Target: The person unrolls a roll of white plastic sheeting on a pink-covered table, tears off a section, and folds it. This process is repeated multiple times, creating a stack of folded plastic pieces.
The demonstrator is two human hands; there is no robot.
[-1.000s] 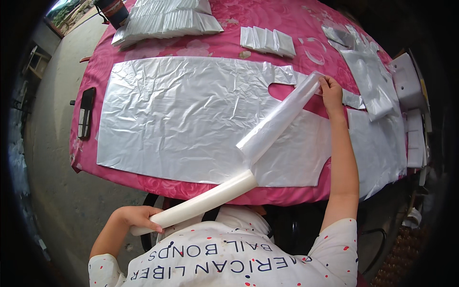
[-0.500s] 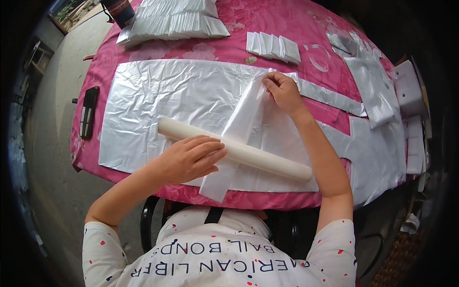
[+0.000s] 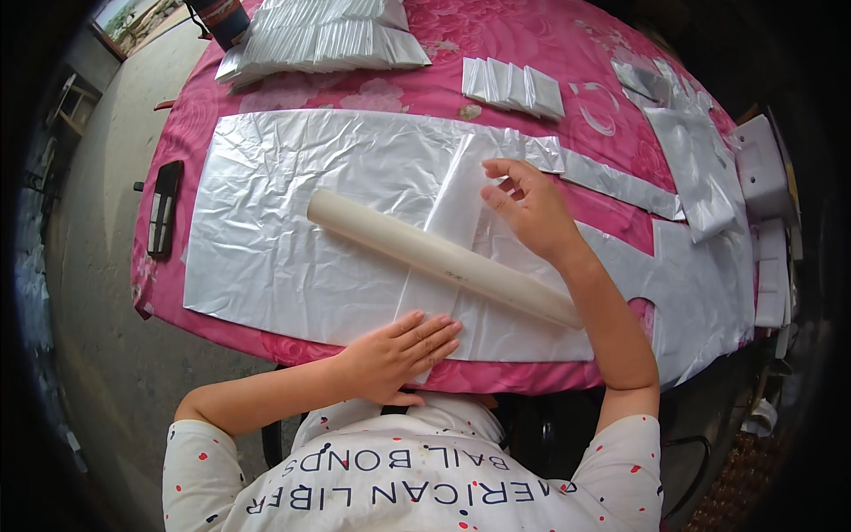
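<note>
A clear, silvery stack of plastic film (image 3: 266, 213) lies across the table, wrinkled at its left part. Over it runs a narrow folded film strip (image 3: 454, 199), slanting from the far side toward me. A long off-white tube (image 3: 425, 253) rests diagonally across the strip and the film. My left hand (image 3: 412, 353) lies flat with fingers stretched on the strip's near end, at the table's front edge. My right hand (image 3: 529, 206) hovers beside the strip's far part, thumb and fingers apart with nothing between them.
Far left stands a large pile of folded film packets (image 3: 324, 40); a smaller row of packets (image 3: 512, 87) lies right of it. A black phone-like device (image 3: 164, 210) is at the left edge. More film (image 3: 700, 275) and white boxes (image 3: 764, 168) are at right, on a pink cloth (image 3: 381, 93).
My left hand has left the tube and come down onto the strip's near end. My right hand has let go of the strip's far end and opened. The tube has shifted slightly rightward.
</note>
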